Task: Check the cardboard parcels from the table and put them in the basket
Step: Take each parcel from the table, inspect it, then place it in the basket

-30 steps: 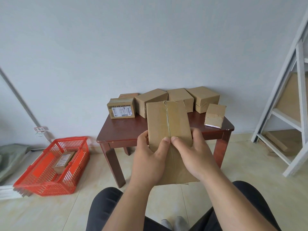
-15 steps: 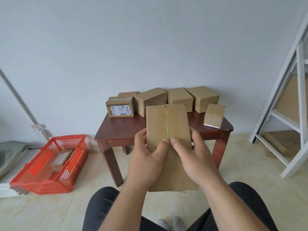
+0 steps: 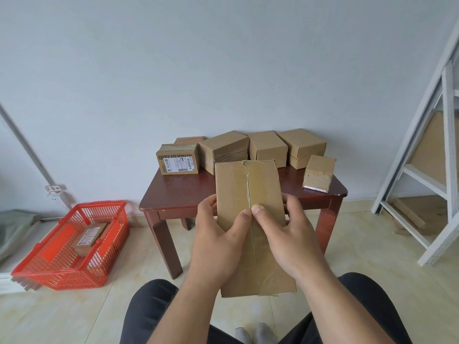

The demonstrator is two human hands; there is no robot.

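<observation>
I hold a long flat cardboard parcel [image 3: 248, 189] upright in front of me, its taped seam facing me. My left hand [image 3: 218, 242] grips its left edge and my right hand [image 3: 285, 239] grips its right edge, both thumbs meeting on the seam. Behind it stands a small dark red table [image 3: 178, 194] with several cardboard parcels, among them one with a white label [image 3: 177, 161] and a small tilted one [image 3: 319, 173]. On the floor to the left sits the red basket [image 3: 49, 266] with one labelled parcel [image 3: 90, 235] inside.
A white metal rack [image 3: 444, 150] stands at the right with wood pieces under it. A grey pipe [image 3: 27, 147] runs along the left wall above a socket. My knees in dark trousers fill the bottom of the view.
The parcel has sunk slightly and tipped its top a little toward me between both hands. My head has shifted slightly; the basket and table parcels stay put.
</observation>
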